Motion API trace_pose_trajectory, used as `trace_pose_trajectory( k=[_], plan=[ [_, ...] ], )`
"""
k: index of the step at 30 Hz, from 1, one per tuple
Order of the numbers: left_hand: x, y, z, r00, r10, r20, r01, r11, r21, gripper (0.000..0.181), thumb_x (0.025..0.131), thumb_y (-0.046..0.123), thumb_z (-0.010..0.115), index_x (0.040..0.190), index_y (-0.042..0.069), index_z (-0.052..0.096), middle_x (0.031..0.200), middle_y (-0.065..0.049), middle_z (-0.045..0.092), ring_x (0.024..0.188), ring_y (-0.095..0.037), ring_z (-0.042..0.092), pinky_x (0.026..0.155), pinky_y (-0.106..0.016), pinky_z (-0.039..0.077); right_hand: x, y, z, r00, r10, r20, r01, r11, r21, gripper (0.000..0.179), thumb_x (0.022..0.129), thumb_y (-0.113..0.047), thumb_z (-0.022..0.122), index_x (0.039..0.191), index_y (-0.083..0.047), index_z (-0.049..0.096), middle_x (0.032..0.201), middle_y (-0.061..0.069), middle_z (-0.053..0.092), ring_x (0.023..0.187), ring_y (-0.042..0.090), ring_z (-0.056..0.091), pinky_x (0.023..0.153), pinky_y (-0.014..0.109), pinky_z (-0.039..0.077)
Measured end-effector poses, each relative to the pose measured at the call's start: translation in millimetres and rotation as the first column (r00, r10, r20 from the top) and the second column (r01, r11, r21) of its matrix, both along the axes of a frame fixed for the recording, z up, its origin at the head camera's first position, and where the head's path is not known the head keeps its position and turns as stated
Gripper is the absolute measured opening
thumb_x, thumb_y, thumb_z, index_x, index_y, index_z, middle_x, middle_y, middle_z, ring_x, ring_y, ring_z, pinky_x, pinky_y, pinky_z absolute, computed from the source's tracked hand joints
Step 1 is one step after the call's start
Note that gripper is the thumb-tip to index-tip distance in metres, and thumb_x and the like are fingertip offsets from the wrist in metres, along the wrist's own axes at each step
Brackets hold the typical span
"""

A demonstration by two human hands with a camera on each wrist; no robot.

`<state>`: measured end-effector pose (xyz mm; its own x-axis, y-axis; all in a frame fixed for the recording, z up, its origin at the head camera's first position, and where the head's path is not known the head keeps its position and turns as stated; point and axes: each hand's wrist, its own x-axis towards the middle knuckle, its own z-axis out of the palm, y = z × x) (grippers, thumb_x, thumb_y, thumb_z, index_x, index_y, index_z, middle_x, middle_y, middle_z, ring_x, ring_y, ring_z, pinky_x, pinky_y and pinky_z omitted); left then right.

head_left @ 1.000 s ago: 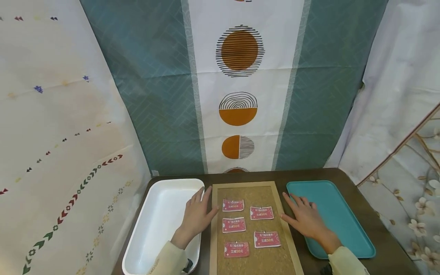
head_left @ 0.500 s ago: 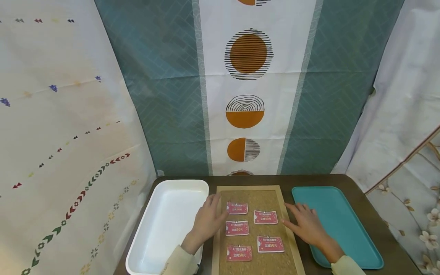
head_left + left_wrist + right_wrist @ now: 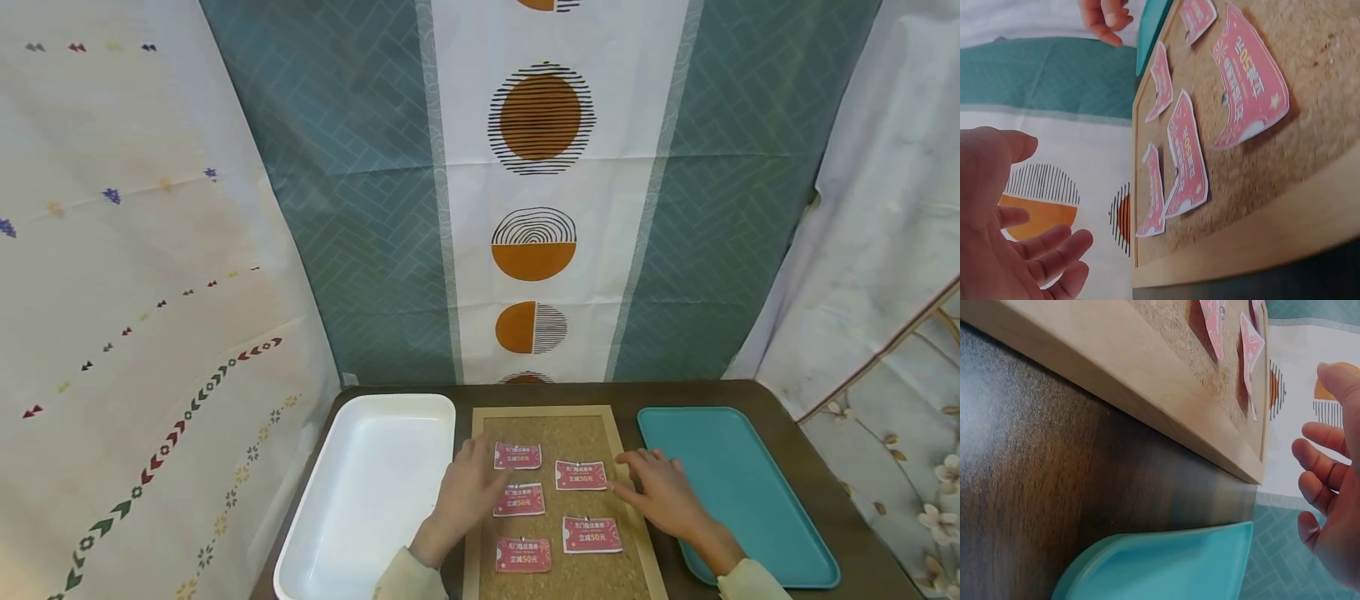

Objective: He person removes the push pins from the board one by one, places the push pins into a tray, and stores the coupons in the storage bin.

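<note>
A wood-framed cork board (image 3: 540, 425) lies in the middle of the table with several pink paper coupons pinned to it. My left hand (image 3: 467, 492) is over the board's left side, its fingers overlapping the top-left coupon (image 3: 517, 456) and middle-left coupon (image 3: 522, 500) in the head view. Over the board's right frame hovers my right hand (image 3: 663, 493), thumb toward the upper-right coupon (image 3: 581, 476). Both hands hold nothing, fingers relaxed and spread. In the left wrist view a coupon (image 3: 1250, 81) curls up from the cork around its pin.
To the left stands a white tray (image 3: 360, 492), and to the right a teal tray (image 3: 750, 492). Both rest on the dark wooden table (image 3: 615, 393). Patterned cloth (image 3: 375, 250) hangs behind the table, with more at both sides.
My left hand has moved right, from beside the white tray to over the board's left coupons. My right hand has shifted slightly left onto the frame. The head view has tilted a little.
</note>
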<state>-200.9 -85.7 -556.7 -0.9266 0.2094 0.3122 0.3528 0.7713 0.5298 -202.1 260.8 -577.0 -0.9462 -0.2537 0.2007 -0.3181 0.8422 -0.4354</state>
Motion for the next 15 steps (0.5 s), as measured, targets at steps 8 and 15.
trace_pose_trajectory(
  k=[8, 15],
  plan=[
    [2.0, 13.7, -4.5, 0.998, -0.018, 0.064, 0.017, 1.0, 0.022, 0.074, 0.097, 0.036, 0.075, 0.158, 0.007, 0.042, 0.139, -0.025, 0.061, 0.118, -0.042, 0.067, 0.096, -0.059, 0.057, -0.1, -2.7, -2.5, 0.999, -0.005, 0.047, 0.006, 0.999, -0.032, 0.03, 0.099, -0.035, 0.074, 0.121, -0.014, 0.071, 0.088, -0.013, 0.056, 0.086, 0.01, 0.047, 0.076, 0.039, 0.03],
    [5.4, 21.8, -8.6, 0.995, -0.036, 0.09, 0.032, 0.998, 0.055, 0.075, 0.098, 0.037, 0.074, 0.159, 0.009, 0.041, 0.144, -0.026, 0.059, 0.122, -0.044, 0.066, 0.095, -0.06, 0.058, 3.8, -7.8, -9.7, 1.0, 0.01, 0.015, -0.009, 0.996, -0.088, 0.023, 0.097, -0.029, 0.078, 0.114, -0.015, 0.071, 0.081, -0.019, 0.053, 0.081, 0.005, 0.045, 0.076, 0.037, 0.029]
  ],
)
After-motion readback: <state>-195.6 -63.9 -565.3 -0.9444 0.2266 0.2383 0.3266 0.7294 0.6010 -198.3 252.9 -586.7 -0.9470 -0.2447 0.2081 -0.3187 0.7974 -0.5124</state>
